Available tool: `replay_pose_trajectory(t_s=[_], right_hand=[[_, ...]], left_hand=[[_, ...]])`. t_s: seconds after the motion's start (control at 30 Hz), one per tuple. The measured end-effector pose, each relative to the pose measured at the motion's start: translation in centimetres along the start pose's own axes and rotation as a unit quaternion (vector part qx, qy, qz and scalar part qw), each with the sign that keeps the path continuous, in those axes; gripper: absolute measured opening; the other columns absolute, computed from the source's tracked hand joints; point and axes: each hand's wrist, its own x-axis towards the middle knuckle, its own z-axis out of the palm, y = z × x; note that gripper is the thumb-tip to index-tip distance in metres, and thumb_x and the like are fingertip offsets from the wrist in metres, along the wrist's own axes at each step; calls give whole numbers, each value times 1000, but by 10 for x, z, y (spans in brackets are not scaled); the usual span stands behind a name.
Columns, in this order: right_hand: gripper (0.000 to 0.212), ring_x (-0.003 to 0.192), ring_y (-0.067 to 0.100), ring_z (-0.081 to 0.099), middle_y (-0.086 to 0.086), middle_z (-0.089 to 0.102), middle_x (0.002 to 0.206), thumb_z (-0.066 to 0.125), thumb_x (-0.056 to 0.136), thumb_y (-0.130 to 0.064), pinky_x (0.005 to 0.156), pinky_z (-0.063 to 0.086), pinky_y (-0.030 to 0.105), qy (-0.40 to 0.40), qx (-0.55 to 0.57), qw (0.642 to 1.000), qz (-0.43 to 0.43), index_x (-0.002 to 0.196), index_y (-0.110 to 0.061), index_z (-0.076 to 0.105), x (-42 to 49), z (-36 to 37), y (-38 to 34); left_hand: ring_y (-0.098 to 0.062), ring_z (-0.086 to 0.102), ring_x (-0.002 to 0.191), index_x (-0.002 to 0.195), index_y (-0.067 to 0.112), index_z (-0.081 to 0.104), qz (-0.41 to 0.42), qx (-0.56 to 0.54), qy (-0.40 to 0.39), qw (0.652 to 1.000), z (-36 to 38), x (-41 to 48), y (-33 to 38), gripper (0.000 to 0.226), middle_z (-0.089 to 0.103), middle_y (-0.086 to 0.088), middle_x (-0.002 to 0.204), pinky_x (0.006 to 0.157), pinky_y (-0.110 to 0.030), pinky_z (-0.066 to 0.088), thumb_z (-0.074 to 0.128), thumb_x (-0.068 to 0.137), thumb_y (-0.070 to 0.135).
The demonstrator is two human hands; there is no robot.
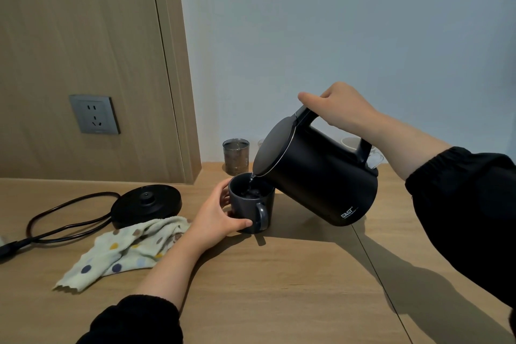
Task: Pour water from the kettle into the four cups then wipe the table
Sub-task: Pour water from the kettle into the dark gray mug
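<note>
My right hand [342, 107] grips the handle of the black kettle [318, 173], which is tilted to the left. A thin stream of water runs from its spout into a dark grey mug [251, 204] on the wooden table [279, 288]. My left hand [216, 216] is wrapped around the mug's left side, thumb near its handle. A glass cup [236, 156] stands behind the mug by the wall. A white cup [351, 143] and a clear cup [375, 158] show partly behind the kettle. A dotted cloth [125, 248] lies crumpled to the left.
The kettle's black base [146, 204] sits left of the mug, with its cord [55, 220] looping toward the table's left edge. A wall socket [94, 114] is on the wooden panel above. A seam [379, 279] runs across the tabletop on the right.
</note>
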Motion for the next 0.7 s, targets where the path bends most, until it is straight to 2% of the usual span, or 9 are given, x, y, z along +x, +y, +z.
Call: replay_pose_trajectory(t_s=[0.27, 0.5, 0.7], right_hand=[[54, 51, 19, 15, -3, 16, 54, 55, 87, -50, 58, 15, 36, 1, 1, 1000, 5, 60, -22, 17, -1, -1, 0], [54, 47, 17, 13, -5, 14, 51, 54, 87, -50, 57, 14, 36, 1, -3, 1000, 0, 61, -22, 17, -1, -1, 0], [54, 49, 18, 14, -7, 12, 49, 54, 86, -51, 57, 14, 36, -1, -9, 1000, 0, 60, -22, 16, 0, -1, -1]], left_hand=[[-12, 42, 128, 137, 32, 36, -7, -3, 0, 1000, 0, 0, 1, 90, 48, 10, 135, 105, -30, 37, 86, 64, 13], [-11, 42, 127, 137, 32, 35, -6, 0, 1, 1000, 0, -2, 3, 90, 48, 12, 133, 101, -25, 37, 85, 65, 12], [-14, 42, 129, 138, 31, 35, -13, 1, 3, 1000, 0, -1, 3, 91, 47, 9, 137, 108, -36, 37, 85, 64, 13]])
